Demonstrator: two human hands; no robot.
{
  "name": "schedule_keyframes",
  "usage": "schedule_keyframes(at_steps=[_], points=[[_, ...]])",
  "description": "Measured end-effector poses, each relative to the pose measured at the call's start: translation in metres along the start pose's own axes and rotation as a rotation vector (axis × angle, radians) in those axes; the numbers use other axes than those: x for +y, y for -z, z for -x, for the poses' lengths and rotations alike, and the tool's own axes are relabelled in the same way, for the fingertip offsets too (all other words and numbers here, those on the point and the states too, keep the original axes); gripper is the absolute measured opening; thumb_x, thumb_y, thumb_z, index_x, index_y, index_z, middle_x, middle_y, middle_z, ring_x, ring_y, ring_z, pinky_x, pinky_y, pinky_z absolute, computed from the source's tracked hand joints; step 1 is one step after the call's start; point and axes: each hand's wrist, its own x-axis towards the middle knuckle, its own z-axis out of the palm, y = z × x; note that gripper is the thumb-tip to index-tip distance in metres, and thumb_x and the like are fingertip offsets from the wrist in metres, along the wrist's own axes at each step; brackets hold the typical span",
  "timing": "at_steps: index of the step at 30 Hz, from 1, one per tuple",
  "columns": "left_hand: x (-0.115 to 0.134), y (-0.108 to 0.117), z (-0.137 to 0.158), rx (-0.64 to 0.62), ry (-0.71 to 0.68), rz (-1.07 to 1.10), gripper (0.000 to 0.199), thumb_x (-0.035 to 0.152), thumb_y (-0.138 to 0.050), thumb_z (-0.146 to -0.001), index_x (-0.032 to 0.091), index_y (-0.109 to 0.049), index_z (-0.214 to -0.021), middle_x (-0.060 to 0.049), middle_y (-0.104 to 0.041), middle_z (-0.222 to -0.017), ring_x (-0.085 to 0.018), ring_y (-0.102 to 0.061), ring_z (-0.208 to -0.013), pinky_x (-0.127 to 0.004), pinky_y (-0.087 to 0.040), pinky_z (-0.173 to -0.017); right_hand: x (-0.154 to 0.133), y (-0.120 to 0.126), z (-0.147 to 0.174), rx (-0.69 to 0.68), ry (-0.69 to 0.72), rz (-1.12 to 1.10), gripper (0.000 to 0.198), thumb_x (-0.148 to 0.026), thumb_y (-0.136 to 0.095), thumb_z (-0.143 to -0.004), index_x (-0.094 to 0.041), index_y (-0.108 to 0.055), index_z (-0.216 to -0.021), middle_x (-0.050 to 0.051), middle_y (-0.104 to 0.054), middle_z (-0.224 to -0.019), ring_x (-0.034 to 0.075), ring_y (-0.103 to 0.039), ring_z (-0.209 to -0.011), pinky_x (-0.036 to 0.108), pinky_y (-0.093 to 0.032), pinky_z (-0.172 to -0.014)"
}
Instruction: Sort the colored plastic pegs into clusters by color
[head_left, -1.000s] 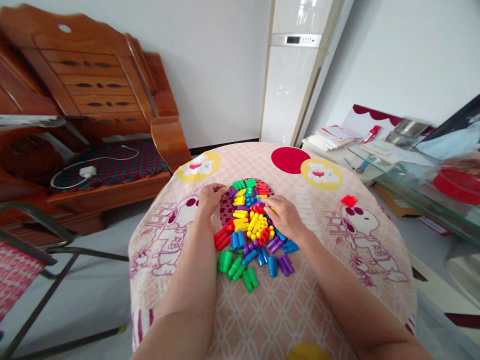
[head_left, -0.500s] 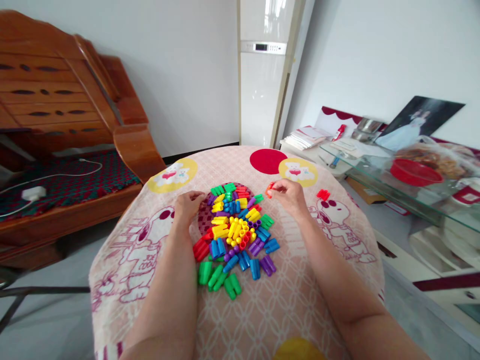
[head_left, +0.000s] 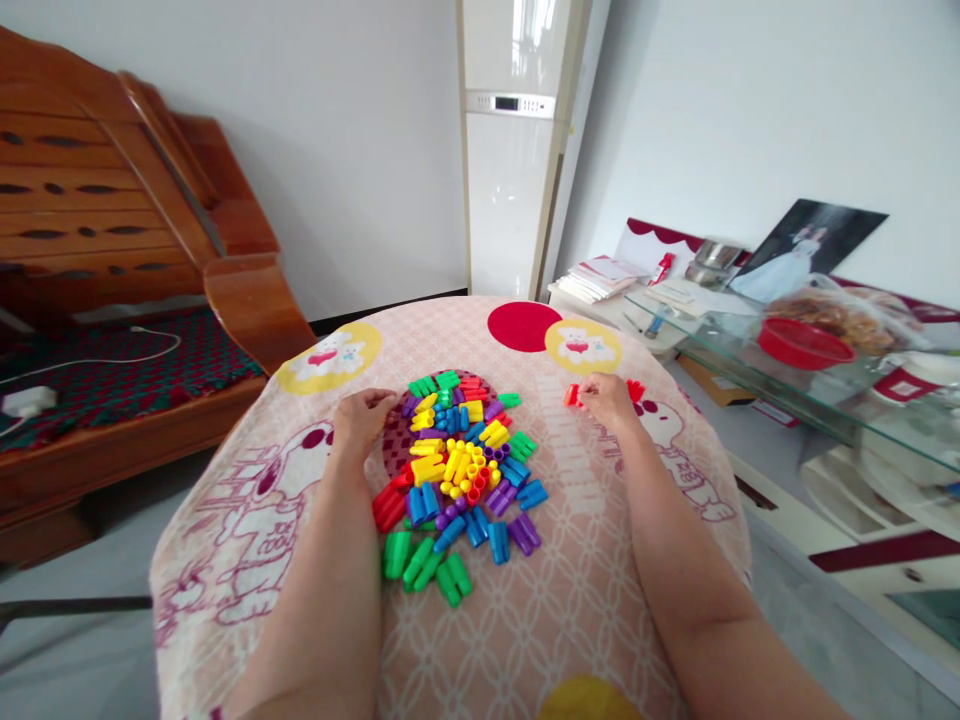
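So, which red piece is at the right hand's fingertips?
The red piece just left of the right hand, outside the pile; another shows past the hand's right side, and the others lie in the pile.

Plain whitish walls [head_left: 352,150] meet behind a tall white unit [head_left: 502,215] with a small dark display, its glossy upper front catching bright reflections. A dark skirting strip [head_left: 390,309] runs along the wall's foot. On the left stands a carved wooden bench [head_left: 244,300] with a red-and-green seat pad [head_left: 187,365], a white charger [head_left: 28,402] and its cable lying on it. On the right, a glass shelf [head_left: 720,345] carries a red basin [head_left: 806,343], near a tilted photo [head_left: 817,245] and stacked papers [head_left: 596,279]. The floor [head_left: 82,665] is grey; a patterned cloth [head_left: 480,650] covers the round table.
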Motion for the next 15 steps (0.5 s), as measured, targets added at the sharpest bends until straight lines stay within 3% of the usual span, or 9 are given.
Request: schedule_keyframes(at_steps=[6,11,15], points=[[0.005,0.001,0.004,0.008,-0.001,-0.008,0.031,0.039,-0.068,-0.071,0.018,-0.078,-0.091,-0.005,-0.075,-0.072,-0.021,-0.067,-0.067,-0.027,-0.049,-0.06,0.002,0.008,-0.005,0.104,0.034,0.062,0.034,-0.01,-0.054,-0.062,-0.016,-0.073,-0.09,0.001,-0.073,-0.07,0.018,-0.068,-0.066,0.026,-0.053,-0.063],[0.011,0.001,0.009,0.015,0.024,0.022,0.027,0.035,-0.069,-0.071,0.018,-0.078,-0.089,-0.003,-0.073,-0.068,-0.02,-0.067,-0.066,-0.026,-0.049,-0.062,0.005,0.045,-0.007,0.29,0.008,0.236,0.021,-0.014,-0.056,-0.065,-0.016,-0.075,-0.073,0.008,-0.077,-0.079,0.024,-0.072,-0.08,0.03,-0.054,-0.074],[0.003,-0.001,0.003,0.002,0.018,0.057,0.03,0.04,-0.069,-0.071,0.018,-0.077,-0.09,-0.004,-0.074,-0.071,-0.019,-0.066,-0.066,-0.026,-0.05,-0.063,0.015,0.068,-0.006,0.351,-0.041,0.461,0.022,-0.012,-0.057,-0.067,-0.015,-0.078,-0.074,0.014,-0.078,-0.083,0.028,-0.071,-0.087,0.036,-0.052,-0.08]])
